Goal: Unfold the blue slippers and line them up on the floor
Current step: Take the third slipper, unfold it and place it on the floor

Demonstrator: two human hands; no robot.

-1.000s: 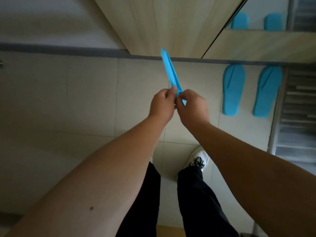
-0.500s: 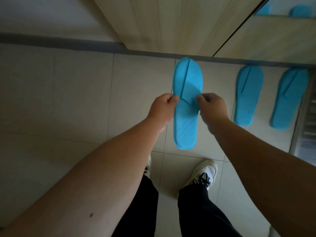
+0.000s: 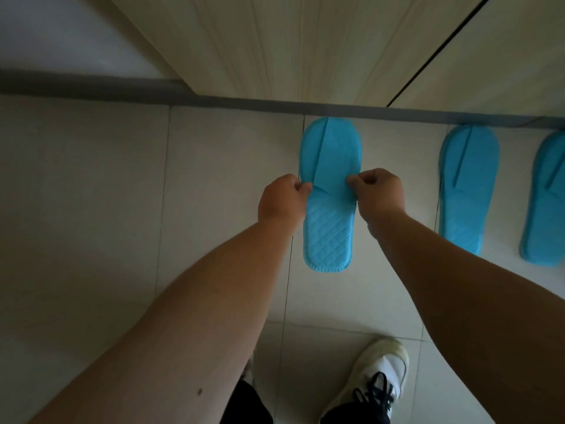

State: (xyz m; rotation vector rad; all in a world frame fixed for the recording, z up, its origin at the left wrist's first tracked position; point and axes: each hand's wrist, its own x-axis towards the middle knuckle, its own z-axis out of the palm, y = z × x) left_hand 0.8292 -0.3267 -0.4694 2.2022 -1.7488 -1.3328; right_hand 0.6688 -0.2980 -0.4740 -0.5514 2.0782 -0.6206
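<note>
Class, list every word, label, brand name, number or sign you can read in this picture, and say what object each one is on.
None: no readable text anywhere.
Held slipper, pinched by left hand and right hand: only a quilted pattern, no print.
Two slippers on the floor: plain.
White shoe: no legible logo.
Wooden panel: unmarked.

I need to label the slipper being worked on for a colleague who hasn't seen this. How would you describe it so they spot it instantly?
Along the grey skirting below the wooden panels, three blue slippers show. Take the leftmost slipper: unlike the two slippers on the tiles, it is pinched at its sides by the left hand and right hand.
</note>
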